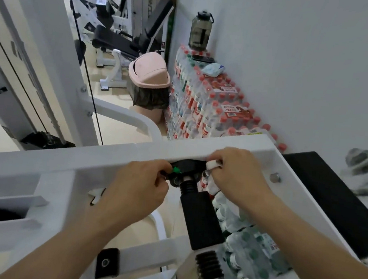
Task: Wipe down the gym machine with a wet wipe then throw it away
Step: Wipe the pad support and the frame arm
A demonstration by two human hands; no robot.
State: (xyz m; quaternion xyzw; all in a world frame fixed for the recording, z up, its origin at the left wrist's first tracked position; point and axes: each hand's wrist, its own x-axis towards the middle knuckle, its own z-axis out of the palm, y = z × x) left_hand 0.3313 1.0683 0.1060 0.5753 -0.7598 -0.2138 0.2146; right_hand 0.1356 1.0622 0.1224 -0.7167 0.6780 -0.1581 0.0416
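The white gym machine frame [109, 154] crosses the middle of the head view, with a black padded handle [202, 220] hanging under it. My right hand [238, 171] is shut on a folded white wet wipe [213, 164], pressed against the black joint [187, 164] where the handle meets the bar. My left hand [140, 184] grips the left side of that joint, next to a small green tab [176, 171]. A pink swing-lid bin [150, 73] lined with a dark bag stands on the floor beyond the frame.
Stacked packs of red-capped water bottles [204, 101] line the white wall at right, with a wipe packet [213, 69], a phone and a large dark jug [200, 29] on top. A black bench pad [330, 198] is at right. More benches and a cable stand behind.
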